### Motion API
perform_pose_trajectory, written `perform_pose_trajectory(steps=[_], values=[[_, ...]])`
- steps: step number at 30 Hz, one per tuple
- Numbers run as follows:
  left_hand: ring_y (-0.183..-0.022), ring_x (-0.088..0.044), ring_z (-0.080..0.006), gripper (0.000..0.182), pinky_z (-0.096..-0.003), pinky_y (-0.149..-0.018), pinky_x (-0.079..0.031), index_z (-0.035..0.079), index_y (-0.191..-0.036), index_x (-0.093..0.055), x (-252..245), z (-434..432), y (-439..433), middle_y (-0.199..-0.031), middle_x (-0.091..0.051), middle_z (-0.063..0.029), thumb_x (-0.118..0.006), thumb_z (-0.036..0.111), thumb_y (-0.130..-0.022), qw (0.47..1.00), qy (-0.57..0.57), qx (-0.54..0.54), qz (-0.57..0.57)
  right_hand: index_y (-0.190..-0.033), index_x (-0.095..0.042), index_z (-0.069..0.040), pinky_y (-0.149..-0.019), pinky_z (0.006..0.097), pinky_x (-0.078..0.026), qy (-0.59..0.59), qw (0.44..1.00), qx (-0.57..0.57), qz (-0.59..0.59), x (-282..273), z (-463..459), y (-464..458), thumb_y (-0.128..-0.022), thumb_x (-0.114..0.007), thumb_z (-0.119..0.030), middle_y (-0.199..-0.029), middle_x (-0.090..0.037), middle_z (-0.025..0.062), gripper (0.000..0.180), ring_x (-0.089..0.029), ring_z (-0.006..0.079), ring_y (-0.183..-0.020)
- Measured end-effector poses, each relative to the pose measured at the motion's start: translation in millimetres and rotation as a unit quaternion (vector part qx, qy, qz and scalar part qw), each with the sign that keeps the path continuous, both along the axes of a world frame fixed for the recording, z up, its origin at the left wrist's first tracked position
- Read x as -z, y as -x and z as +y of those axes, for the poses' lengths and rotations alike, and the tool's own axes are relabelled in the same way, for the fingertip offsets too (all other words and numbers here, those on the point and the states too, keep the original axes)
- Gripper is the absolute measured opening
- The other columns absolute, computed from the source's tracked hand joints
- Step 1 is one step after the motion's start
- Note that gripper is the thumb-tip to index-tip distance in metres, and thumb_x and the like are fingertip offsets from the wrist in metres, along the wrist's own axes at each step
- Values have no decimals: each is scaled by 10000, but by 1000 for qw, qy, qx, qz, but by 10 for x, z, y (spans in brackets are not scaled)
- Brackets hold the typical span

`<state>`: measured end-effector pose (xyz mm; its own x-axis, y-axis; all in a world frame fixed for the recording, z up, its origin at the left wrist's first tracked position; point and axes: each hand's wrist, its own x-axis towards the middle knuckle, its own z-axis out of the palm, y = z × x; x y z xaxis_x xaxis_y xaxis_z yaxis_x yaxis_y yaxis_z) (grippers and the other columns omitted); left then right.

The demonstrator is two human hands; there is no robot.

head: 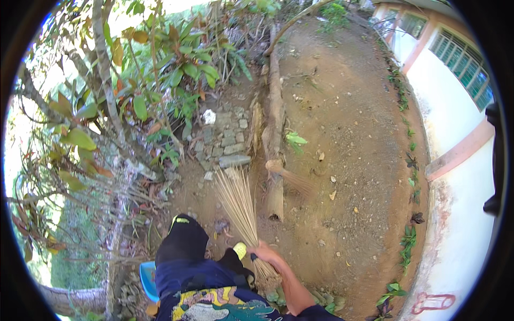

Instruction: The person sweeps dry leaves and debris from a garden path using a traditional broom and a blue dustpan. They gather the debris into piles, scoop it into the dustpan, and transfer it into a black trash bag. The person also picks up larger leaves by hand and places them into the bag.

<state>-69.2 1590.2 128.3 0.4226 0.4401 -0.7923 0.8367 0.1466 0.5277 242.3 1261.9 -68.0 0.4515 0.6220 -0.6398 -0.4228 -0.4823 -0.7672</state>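
My right hand grips a stick broom of thin dry ribs, near its dark binding. The bristles fan out forward over the soil, and the thick butt end lies below my hand. A second, shorter broom rests across a fallen log, its bristles to the right. My left hand is out of view. A blue plastic container shows in part at my left side. One yellow-green shoe is visible beside my dark trousers.
Stone paving lies left of the log, with shrubs and branches beyond. Bare soil with pebbles and fallen leaves stretches right to small plants along a white building wall. Stones lie near my right elbow.
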Motion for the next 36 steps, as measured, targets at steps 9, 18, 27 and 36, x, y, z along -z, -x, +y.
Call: perform_pose_trajectory(steps=[9, 18, 27, 36], values=[[-590, -558, -126, 396, -337, -514, -469, 68, -1293, -722, -83, -759, 2198, -754, -578, 0, -665, 73, -901, 960, 140, -221, 101, -1202, -644, 51, -638, 350, -559, 37, 992, -81, -91, -560, 735, -548, -903, -740, -178, -887, -730, 112, 389, -677, 172, -701], [-651, -601, -168, 490, -328, -529, -488, 105, -1395, -644, 996, -1420, 2197, -830, -645, -59, -604, 37, -912, 900, 232, -364, 54, -1137, -572, 7, -471, 371, -527, 80, 985, -153, 25, -1038, 992, -800, -947, -662, -111, -732, -624, 86, 242, -646, 226, -533], [-614, -585, -173, 303, -324, -486, -456, 108, -1210, -624, 1683, -2117, 1331, -788, -607, -44, -633, 58, -911, 814, 287, -505, -10, -1209, -592, 9, -606, 394, -553, 111, 869, -443, -190, -865, 1400, -1423, -904, -681, -139, -825, -665, 109, 351, -671, 224, -660], [-561, -587, -172, 483, -340, -466, -446, 59, -1346, -643, 1247, -2437, 256, -710, -600, -60, -627, 12, -866, 749, 228, -622, -5, -1375, -550, 57, -1045, 458, -488, 78, 680, -657, -317, -1631, 3495, -1527, -880, -683, -248, -1257, -685, 318, 597, -661, 431, -1208]])
